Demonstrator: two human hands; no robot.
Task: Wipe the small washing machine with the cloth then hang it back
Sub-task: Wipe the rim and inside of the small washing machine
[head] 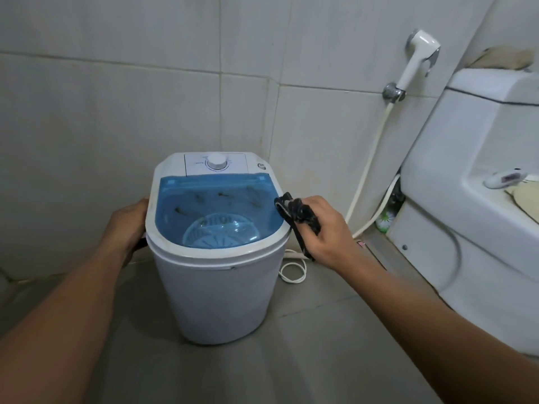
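A small white washing machine (218,298) with a blue see-through lid (217,208) and a white dial (216,161) stands on the grey floor in the middle. My left hand (127,225) grips its left side at the rim, over a dark handle. My right hand (323,228) holds a bunched black cloth (297,214) that touches the machine's right rim. A strip of the cloth hangs down beside the hand.
A white toilet (466,199) with its tank stands at the right. A white bidet sprayer (417,62) hangs on the tiled wall, its hose (364,176) running down. The machine's white cord (291,272) coils on the floor behind it.
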